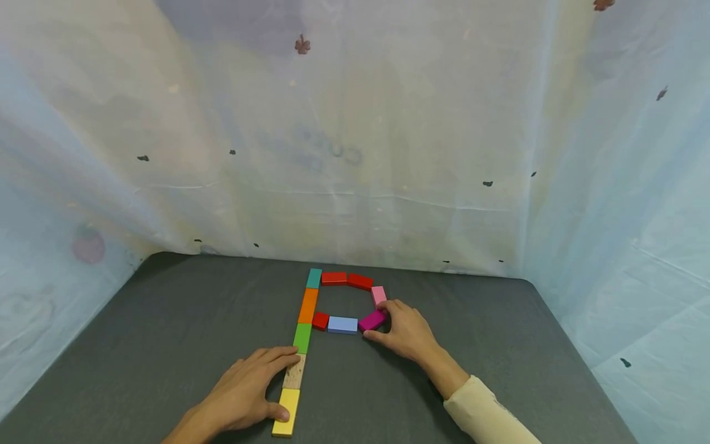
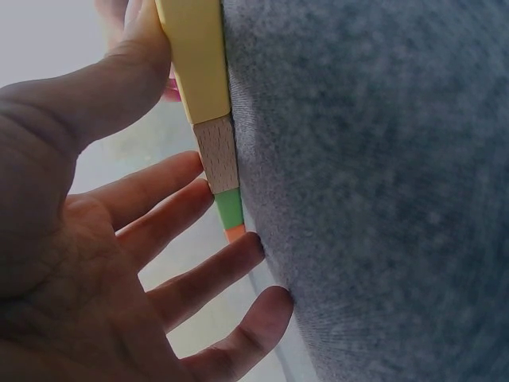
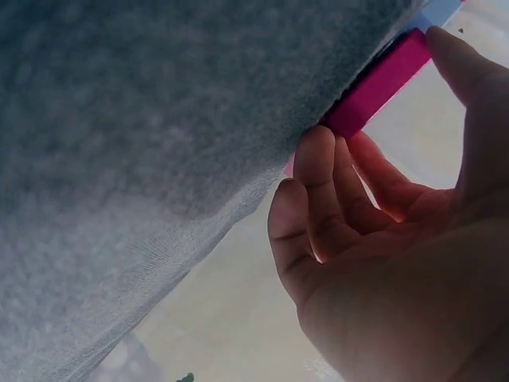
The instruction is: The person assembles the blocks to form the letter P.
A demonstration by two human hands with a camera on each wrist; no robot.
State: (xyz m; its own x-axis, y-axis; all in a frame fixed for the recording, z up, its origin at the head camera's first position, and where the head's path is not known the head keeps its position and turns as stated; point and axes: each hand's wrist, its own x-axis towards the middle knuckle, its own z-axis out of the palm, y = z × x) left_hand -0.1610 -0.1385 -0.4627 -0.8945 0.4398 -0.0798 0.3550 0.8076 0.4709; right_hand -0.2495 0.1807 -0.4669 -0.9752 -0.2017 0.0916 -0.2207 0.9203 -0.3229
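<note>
Coloured wooden blocks lie on the grey table in a shape like a letter P. My right hand (image 1: 407,331) pinches a magenta block (image 3: 380,86) end to end, thumb at one end and fingers at the other. It sits at the loop's lower right, between a pink block (image 1: 378,295) and a light blue block (image 1: 342,325). My left hand (image 1: 244,388) lies along the lower stem with its fingers extended. Its thumb touches the yellow block (image 2: 199,60), and its fingertips are at the bare-wood block (image 2: 216,155) and the green block (image 1: 302,338).
An orange block (image 1: 308,306) and a teal block (image 1: 314,278) continue the stem upward. Red blocks (image 1: 334,279) form the loop's top, and a short red block (image 1: 320,320) adjoins the stem below. A pale patterned curtain (image 1: 355,154) hangs behind and beside the grey table (image 1: 471,345).
</note>
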